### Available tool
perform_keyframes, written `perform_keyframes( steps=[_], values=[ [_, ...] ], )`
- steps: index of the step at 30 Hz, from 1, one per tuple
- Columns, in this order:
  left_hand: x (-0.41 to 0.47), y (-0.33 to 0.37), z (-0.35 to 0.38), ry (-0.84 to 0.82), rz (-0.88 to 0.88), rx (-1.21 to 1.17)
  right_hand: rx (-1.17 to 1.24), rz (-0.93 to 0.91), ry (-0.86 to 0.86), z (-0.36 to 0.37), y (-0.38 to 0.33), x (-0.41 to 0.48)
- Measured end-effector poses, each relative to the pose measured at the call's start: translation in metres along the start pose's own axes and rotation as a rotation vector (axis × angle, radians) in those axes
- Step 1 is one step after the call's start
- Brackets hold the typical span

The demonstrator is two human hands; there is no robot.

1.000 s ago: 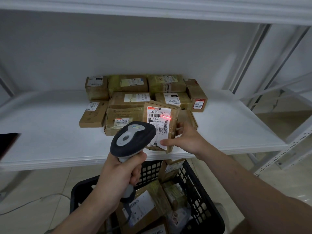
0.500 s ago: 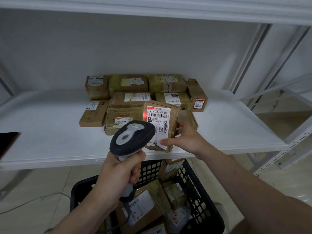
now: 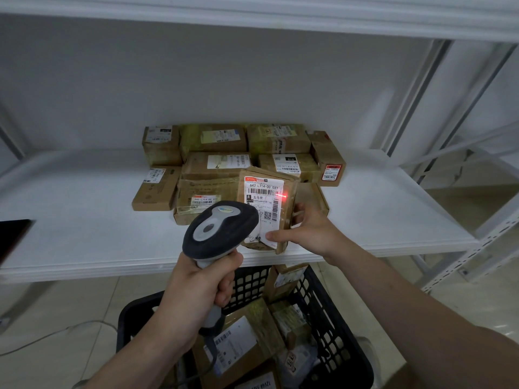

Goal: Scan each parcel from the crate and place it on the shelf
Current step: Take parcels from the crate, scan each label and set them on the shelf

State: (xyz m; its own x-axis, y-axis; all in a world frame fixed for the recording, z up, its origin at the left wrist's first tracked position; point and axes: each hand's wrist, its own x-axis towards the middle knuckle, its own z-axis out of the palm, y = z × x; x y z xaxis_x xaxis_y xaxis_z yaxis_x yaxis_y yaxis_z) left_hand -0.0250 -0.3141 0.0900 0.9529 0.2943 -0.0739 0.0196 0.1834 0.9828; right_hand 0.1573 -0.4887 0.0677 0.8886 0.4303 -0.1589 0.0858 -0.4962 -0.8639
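Little has shifted in the last half second except the red scan light [image 3: 284, 195]. It was a faint glow at the label's left edge and is now a bright dot at the right end of the top barcode. Both hands and the parcel hold almost the same pose. This suggests the scan of this parcel is under way or being retried, with shelving to come next. A wide white shelf [image 3: 70, 234] spans the view and carries a cluster of brown parcels [image 3: 219, 138] near its back wall. Below its front edge stands a black lattice crate [image 3: 337, 318] with several more parcels [image 3: 238, 341] inside, so much of the task appears to remain. The parcel being scanned [image 3: 264, 203] is upright above the front of the shelf, just in front of the cluster, its label facing the camera. The right hand [image 3: 309, 231] has its grip on the lower right corner, with the thumb [image 3: 273, 236] pressed on the label's bottom edge and the fingers wrapped behind. The left hand [image 3: 196, 290] has a tight grip round the handle of a dark grey scanner [image 3: 222, 226], the forearm rising from below. The scanner's head is aimed at the label and covers its lower left part.
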Motion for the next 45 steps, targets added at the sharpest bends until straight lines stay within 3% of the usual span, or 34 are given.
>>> perform_keyframes(
  steps=[35, 45],
  values=[
    [-0.0022, 0.0014, -0.0003, -0.008, 0.024, 0.034, -0.020, 0.026, 0.015, 0.0044, -0.0049, -0.0028],
    [-0.0002, -0.0009, 0.0007, 0.013, 0.002, 0.038, 0.007, 0.072, -0.097, 0.0052, -0.0067, -0.0060]
  ],
)
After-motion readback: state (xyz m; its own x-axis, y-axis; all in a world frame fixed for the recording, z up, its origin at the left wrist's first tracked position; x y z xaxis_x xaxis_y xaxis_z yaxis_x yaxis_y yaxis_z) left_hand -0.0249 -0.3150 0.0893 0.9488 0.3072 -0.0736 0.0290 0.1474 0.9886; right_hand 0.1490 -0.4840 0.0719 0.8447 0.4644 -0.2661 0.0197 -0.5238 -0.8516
